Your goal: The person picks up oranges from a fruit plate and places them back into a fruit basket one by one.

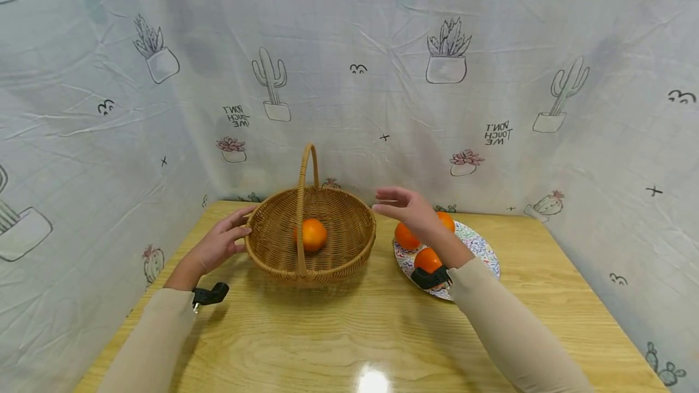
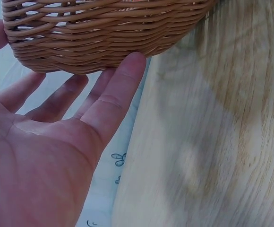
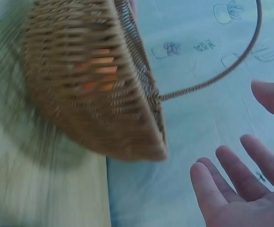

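A wicker basket (image 1: 341,265) with a tall arched handle stands on the wooden table, and one orange (image 1: 312,235) lies inside it. My left hand (image 1: 221,242) is at the basket's left side. In the left wrist view, its nearly straight fingers (image 2: 111,101) touch the woven wall low down, with the thumb higher up. To the right of the basket, my right hand (image 1: 417,214) hovers with loosely bent fingers and holds nothing. The right wrist view shows those fingers (image 3: 243,170) spread and apart from the basket (image 3: 85,109).
A speckled plate (image 1: 483,250) with oranges (image 1: 428,259) stands on the right, partly hidden by my right forearm. Behind and at both sides of the table (image 1: 306,344) hangs a pale cloth (image 1: 349,29) printed with potted cacti.
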The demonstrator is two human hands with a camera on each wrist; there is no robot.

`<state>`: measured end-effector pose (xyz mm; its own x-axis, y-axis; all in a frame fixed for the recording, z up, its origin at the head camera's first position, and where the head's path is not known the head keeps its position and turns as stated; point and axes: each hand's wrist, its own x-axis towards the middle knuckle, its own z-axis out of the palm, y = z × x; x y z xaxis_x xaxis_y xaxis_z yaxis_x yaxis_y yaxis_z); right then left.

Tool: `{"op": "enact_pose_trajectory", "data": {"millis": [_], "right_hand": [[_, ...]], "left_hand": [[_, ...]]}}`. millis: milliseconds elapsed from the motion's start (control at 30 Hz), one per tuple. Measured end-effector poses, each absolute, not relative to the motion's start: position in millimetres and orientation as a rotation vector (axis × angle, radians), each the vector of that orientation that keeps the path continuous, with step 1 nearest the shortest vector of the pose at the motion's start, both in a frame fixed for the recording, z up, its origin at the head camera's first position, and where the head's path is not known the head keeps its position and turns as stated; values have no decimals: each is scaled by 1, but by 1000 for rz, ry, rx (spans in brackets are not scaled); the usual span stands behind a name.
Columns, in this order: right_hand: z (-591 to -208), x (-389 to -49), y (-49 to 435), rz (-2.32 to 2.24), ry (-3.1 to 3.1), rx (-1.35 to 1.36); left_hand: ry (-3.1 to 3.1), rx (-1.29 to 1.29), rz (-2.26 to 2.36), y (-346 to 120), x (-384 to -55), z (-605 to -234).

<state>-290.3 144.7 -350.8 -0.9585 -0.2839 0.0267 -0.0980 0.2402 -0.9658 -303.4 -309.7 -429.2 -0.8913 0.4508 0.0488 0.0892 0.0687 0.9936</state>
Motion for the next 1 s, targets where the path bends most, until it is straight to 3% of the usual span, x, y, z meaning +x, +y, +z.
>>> {"op": "enact_pose_trajectory", "data": {"millis": [467, 1000], "right_hand": [[-381, -251, 205, -1825, 2506, -206], [-436, -216, 244, -1862, 2578, -268]], "left_hand": [[2079, 556, 1894, -310, -299, -430], [2084, 557, 1895, -312, -299, -432]]}}
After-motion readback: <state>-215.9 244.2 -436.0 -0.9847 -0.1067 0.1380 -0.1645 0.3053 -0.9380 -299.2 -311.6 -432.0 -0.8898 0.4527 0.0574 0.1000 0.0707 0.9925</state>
